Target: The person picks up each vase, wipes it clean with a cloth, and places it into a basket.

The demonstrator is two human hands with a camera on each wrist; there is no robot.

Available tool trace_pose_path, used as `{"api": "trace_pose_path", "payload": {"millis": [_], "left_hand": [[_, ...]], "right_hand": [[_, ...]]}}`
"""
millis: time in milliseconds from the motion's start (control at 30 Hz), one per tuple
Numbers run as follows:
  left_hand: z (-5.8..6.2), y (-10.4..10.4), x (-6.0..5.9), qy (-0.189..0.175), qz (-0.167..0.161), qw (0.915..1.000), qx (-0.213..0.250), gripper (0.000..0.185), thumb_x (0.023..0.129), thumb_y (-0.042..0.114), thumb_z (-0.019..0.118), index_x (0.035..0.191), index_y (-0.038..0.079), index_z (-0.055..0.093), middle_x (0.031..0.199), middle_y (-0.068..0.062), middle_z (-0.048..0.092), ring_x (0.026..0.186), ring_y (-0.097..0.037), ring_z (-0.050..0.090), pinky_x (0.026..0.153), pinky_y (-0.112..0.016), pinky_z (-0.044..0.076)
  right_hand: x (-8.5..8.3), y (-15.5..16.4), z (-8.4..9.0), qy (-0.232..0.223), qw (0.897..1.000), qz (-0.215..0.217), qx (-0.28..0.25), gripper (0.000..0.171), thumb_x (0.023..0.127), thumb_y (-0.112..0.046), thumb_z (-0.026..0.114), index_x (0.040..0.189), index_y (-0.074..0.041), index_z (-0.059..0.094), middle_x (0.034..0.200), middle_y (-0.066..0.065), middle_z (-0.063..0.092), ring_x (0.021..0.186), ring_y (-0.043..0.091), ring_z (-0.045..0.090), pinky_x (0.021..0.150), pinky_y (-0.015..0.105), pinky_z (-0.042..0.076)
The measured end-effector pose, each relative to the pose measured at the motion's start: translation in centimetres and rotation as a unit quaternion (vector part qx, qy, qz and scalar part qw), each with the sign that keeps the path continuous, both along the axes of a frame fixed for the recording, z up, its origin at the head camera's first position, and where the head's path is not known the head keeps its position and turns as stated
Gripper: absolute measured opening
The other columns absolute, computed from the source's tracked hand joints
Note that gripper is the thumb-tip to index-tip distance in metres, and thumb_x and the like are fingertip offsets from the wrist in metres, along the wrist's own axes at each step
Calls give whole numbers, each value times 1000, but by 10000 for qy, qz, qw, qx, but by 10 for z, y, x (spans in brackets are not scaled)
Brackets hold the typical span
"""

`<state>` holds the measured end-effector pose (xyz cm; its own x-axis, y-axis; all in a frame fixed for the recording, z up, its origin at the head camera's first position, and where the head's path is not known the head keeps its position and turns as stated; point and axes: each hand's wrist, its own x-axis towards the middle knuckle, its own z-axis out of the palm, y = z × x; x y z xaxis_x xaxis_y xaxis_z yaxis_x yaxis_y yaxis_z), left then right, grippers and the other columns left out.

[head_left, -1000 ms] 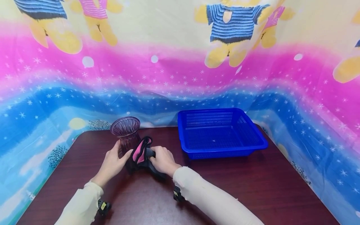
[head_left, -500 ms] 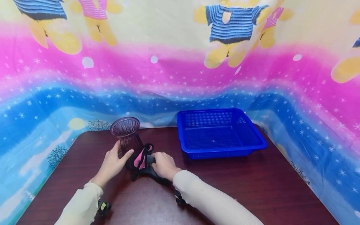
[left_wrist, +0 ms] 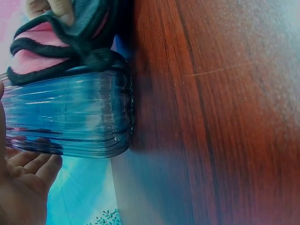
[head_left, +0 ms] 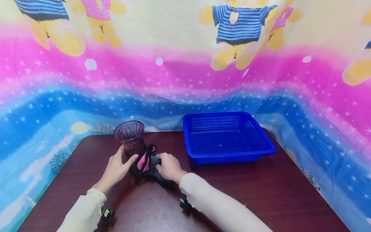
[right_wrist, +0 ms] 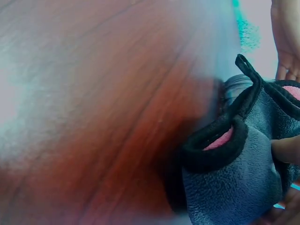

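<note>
A purple-tinted, ribbed glass vase with a flared mouth stands on the table, left of centre in the head view. My left hand grips its side, with the thumb in front and the fingers behind. A grey cleaning cloth, pink on its other face and edged in black, is bunched in my right hand. In the left wrist view the cloth lies against the wall of the vase near its base. The right wrist view shows the folded cloth pinched at the thumb; most right fingers are hidden.
A blue plastic basket with perforated walls stands at the back right of the dark red-brown table. Behind the table hangs a patterned curtain. Both wrists carry small black devices.
My right hand has shifted the cloth down along the vase, then slightly back up. The left hand and the vase have barely moved.
</note>
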<state>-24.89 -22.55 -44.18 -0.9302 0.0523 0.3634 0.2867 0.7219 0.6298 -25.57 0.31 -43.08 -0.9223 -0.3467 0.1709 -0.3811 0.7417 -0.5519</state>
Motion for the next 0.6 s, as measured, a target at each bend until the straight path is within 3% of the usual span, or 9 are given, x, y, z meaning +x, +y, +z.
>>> {"api": "trace_pose_path", "payload": {"millis": [267,467,600], "left_hand": [[3,1,1,-121,20,9998,-123,71,99,45,62,147,-3,39,137,-35,58,128,-48,58,105,-61,47],[2,0,1,52,42,10000,-40,58,96,32,67,139,-2,46,129,-31,65,120,-45,65,102,-59,50],[2,0,2,112,21,9999,-13,55,95,26,68,137,-2,47,126,-31,66,118,-46,66,100,-59,51]], "right_hand": [[-1,-1,16,94,9997,-40,-201,13,91,-17,70,102,-21,76,92,-3,75,75,12,64,63,29,50],[-3,-5,32,328,9986,44,-409,16,90,-15,69,104,-21,76,93,-3,76,75,11,64,62,26,48],[-3,-6,42,469,9973,84,-550,11,90,-14,69,97,-20,74,87,-4,73,72,10,62,59,24,44]]}}
